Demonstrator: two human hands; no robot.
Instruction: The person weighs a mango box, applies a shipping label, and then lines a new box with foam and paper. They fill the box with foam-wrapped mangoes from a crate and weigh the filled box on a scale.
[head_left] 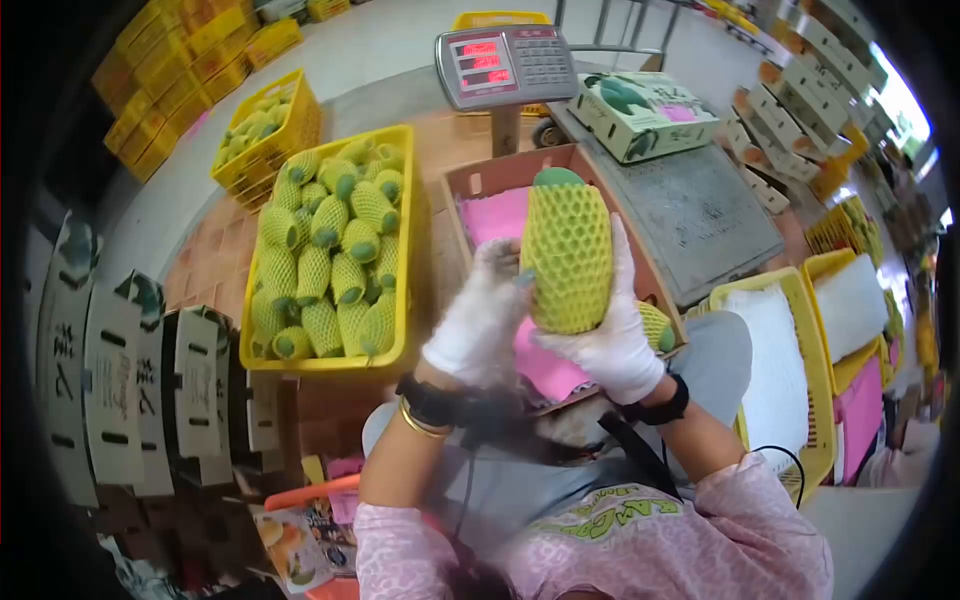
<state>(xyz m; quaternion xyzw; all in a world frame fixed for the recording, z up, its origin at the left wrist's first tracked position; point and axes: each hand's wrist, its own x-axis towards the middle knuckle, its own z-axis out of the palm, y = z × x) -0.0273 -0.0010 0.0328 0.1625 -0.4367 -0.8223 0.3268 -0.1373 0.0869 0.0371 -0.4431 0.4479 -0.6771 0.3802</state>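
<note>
A large green mango [568, 260] in a yellow-green foam net is held up over an open carton [458, 190], its green end uncovered at the top. My right hand [620, 345], in a white glove, grips it from the right side and below. On the other side my left hand [470, 320], also gloved, has its bent fingers against the net's left edge; part of that hand is blurred. Pink paper [495, 213] lines the carton. Another netted mango [655, 327] lies in the carton, partly hidden behind my right hand.
Left of the carton stands a yellow crate [405, 240] full of netted mangoes, with a second crate [315, 130] behind. A scale display [505, 65] rises at the back. On the metal platform [690, 215] sits a closed carton [640, 115]. White sheets [765, 360] fill a crate at right.
</note>
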